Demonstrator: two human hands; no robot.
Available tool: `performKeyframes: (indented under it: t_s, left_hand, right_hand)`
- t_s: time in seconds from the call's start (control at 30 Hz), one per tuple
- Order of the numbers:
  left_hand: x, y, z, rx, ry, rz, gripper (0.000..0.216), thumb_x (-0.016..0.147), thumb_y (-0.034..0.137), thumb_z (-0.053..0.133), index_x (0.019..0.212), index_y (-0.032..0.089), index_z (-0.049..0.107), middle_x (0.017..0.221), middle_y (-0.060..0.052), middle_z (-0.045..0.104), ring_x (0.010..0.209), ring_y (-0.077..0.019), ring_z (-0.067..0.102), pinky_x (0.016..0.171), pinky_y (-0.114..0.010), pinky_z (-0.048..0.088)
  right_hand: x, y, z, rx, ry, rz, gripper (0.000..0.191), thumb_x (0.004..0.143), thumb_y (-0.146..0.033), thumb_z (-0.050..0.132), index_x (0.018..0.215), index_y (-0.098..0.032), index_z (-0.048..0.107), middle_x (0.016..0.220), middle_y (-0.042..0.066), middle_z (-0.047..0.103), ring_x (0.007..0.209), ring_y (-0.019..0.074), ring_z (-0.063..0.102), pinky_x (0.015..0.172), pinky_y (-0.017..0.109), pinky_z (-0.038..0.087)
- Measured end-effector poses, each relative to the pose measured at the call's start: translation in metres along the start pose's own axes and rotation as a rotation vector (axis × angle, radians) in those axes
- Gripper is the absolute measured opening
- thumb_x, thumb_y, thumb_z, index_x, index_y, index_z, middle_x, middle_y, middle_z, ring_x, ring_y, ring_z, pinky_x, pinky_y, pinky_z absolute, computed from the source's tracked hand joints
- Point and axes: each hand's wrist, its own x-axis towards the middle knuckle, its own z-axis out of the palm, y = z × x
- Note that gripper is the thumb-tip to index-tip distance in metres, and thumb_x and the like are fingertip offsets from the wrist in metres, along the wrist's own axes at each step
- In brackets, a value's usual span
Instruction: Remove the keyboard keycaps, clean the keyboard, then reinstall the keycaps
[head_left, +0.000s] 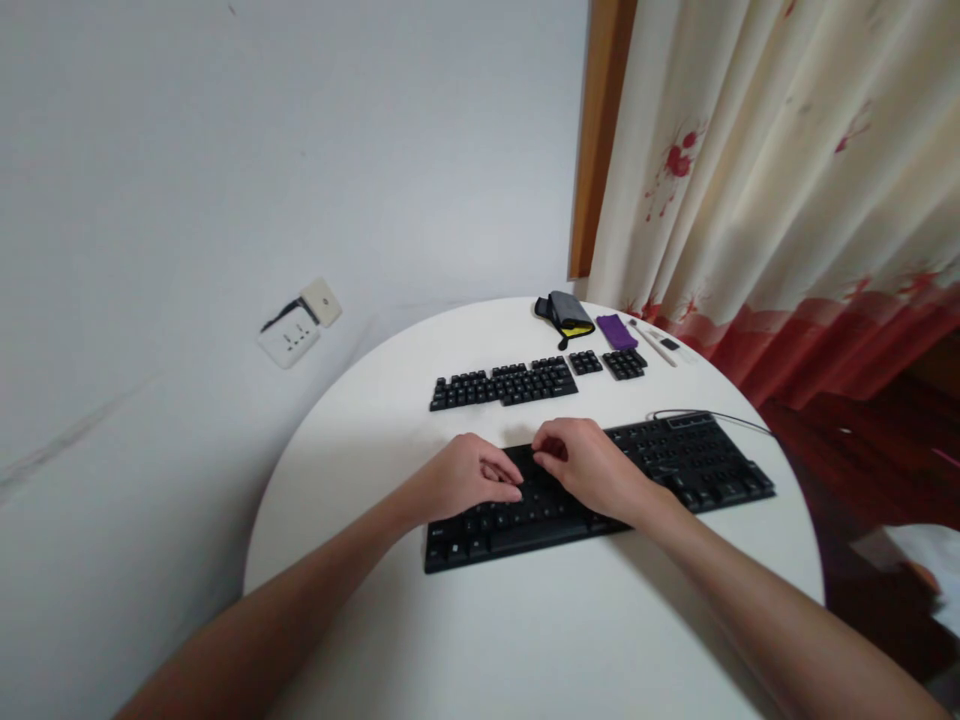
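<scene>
A black keyboard lies along the table in front of me. Many of its key places look bare, while some keycaps sit along its near edge and right end. Over its left half is my left hand, fingers bent and thumb slightly apart from them, with nothing visible between. My right hand is just right of it above the upper rows, thumb and fingertips drawn together. Whatever they may pinch is too small to see. Behind the keyboard, loose black keycaps stand in grouped rows, with smaller keycap groups to the right.
On the white round table, a folded grey cloth, a purple cloth and a slim white tool lie at the back right. A cable runs off the right edge. Wall and curtain stand behind.
</scene>
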Motion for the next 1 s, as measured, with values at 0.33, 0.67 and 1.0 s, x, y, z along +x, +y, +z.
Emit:
performKeyframes:
  t_s: [0.33,0.67,1.0]
  left_hand:
    - [-0.011,0.003,0.011,0.110,-0.027,0.042,0.016,0.079,0.028,0.068,0.082,0.016,0.078,0.078,-0.005,0.075,0.069,-0.0171,0.068,0.061,-0.023,0.048]
    - [-0.016,0.015,0.015,0.317,0.004,0.096,0.012,0.078,0.027,0.069,0.075,0.021,0.080,0.072,-0.001,0.074,0.068,-0.0156,0.065,0.063,-0.024,0.043]
    - [-0.012,0.009,0.014,0.294,0.005,0.132,0.008,0.077,0.026,0.073,0.077,0.022,0.080,0.075,0.000,0.075,0.075,-0.0167,0.065,0.070,-0.025,0.044]
  right_hand:
    - [0.000,-0.003,0.001,0.017,0.046,-0.014,0.007,0.082,-0.013,0.065,0.077,-0.019,0.067,0.072,0.001,0.067,0.066,0.0138,0.057,0.063,0.025,0.040]
    - [0.001,-0.005,-0.001,0.026,0.067,-0.010,0.008,0.082,-0.013,0.066,0.076,-0.019,0.068,0.072,0.001,0.067,0.066,0.0139,0.058,0.063,0.025,0.041]
    - [0.000,-0.007,0.000,0.045,0.055,-0.025,0.007,0.083,-0.014,0.066,0.078,-0.018,0.068,0.073,0.001,0.067,0.066,0.0135,0.058,0.062,0.025,0.041]
